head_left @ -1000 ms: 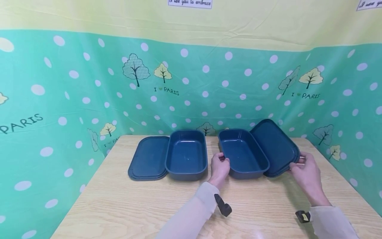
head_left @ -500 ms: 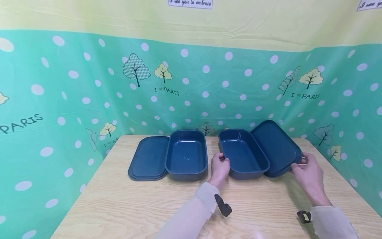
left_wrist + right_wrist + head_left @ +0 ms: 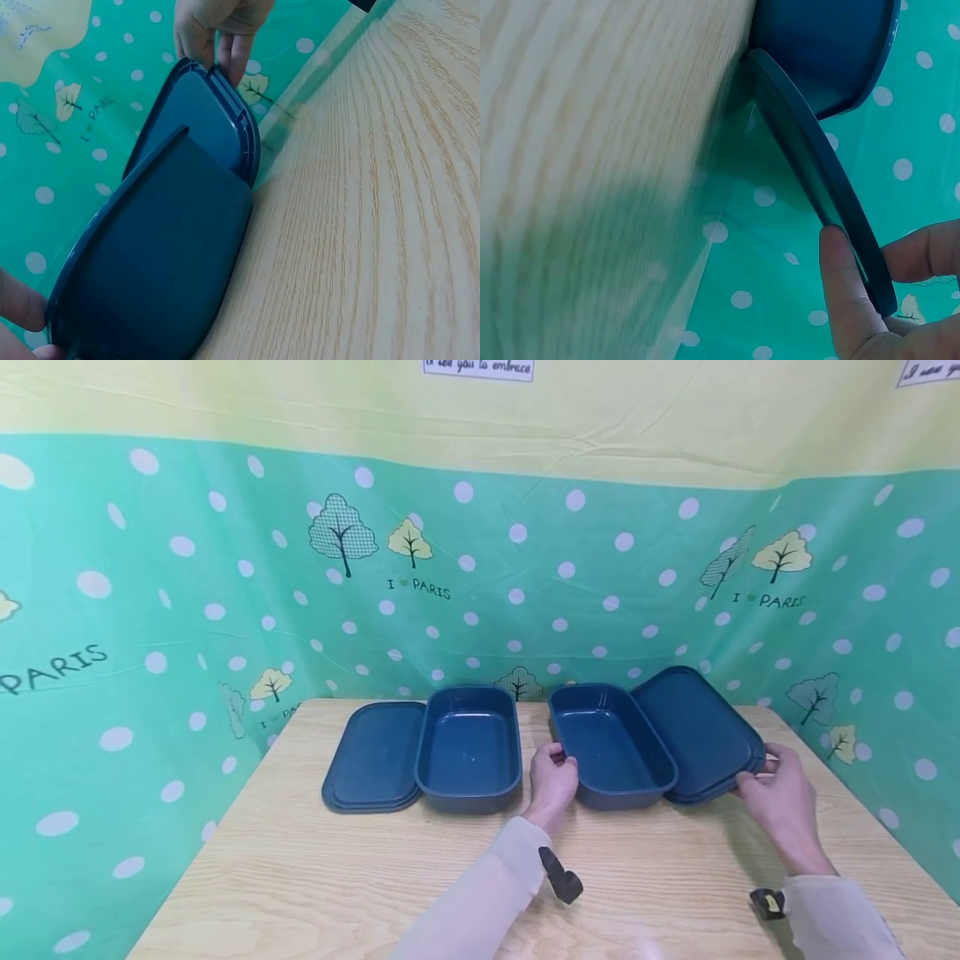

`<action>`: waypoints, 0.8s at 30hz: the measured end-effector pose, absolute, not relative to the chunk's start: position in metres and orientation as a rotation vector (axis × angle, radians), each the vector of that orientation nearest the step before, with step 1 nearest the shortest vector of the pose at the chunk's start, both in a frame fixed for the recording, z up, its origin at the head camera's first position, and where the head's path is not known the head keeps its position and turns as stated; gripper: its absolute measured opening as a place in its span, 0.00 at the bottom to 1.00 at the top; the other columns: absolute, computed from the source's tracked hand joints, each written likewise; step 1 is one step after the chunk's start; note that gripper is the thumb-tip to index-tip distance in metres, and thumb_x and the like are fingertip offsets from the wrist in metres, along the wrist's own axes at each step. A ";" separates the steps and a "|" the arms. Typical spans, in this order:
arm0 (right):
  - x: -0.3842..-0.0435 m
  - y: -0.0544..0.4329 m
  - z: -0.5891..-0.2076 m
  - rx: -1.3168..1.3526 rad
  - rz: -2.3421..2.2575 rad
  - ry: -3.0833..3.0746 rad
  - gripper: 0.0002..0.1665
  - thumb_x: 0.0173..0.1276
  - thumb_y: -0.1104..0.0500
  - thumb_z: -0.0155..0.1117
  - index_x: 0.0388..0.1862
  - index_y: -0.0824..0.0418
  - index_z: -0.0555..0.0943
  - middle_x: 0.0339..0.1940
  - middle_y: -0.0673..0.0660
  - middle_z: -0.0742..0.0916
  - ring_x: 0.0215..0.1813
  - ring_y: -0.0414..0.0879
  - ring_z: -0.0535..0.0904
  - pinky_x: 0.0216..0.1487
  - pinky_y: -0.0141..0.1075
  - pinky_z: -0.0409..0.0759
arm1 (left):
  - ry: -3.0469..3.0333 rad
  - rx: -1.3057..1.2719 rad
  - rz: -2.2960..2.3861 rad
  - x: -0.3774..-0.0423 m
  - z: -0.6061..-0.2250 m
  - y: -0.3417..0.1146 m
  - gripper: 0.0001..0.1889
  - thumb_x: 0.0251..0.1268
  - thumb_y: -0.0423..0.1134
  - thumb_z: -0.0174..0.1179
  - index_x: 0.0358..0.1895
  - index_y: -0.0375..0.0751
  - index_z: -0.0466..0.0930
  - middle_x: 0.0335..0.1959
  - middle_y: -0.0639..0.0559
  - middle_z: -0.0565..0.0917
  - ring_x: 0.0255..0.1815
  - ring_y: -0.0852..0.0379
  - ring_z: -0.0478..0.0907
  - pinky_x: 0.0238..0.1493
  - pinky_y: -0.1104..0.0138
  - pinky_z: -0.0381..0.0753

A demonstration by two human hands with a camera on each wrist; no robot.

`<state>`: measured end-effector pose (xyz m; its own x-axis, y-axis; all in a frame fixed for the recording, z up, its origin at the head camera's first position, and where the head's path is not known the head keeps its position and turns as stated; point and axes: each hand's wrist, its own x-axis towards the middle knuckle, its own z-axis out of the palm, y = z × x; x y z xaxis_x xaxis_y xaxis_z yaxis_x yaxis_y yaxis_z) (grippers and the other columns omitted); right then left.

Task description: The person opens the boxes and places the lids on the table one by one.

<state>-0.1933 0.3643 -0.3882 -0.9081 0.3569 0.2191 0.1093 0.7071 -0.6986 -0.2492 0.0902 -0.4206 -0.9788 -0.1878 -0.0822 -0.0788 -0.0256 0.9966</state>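
Observation:
My right hand (image 3: 783,802) pinches the outer edge of a dark blue rectangular lid (image 3: 697,735), thumb on one face and fingers on the other. In the right wrist view the lid (image 3: 817,172) slants up off the table, its low edge beside the base of an open box. That right-hand dark blue box (image 3: 611,747) stands upright with nothing in it. My left hand (image 3: 552,783) grips its left rim between thumb and curled fingers. The left wrist view shows the box's side (image 3: 157,247) with the tilted lid behind it.
A second open blue box (image 3: 468,752) stands to the left of my left hand. Another blue lid (image 3: 375,758) lies flat against its left side. Beyond the wooden table (image 3: 360,885) hangs a green dotted cloth (image 3: 450,568).
The right hand has moved slightly right and lowered the lid's outer edge, so the lid leans flatter. The left hand and both boxes stay where they were.

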 end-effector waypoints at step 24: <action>-0.196 0.378 -0.395 -0.388 1.021 -2.659 0.42 0.66 0.61 0.52 0.71 0.78 0.47 0.53 0.78 0.73 0.41 0.60 0.80 0.28 0.35 0.74 | -2.138 0.264 -2.151 -0.246 -0.418 0.090 0.14 0.62 0.27 0.56 0.51 0.30 0.75 0.42 0.44 0.79 0.45 0.52 0.77 0.47 0.62 0.79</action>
<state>-0.1962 0.3785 -0.3948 -0.9289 0.3388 0.1497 0.1516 0.7165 -0.6810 -0.2461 0.0898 -0.4178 -0.9803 -0.1898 -0.0543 -0.0532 -0.0110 0.9985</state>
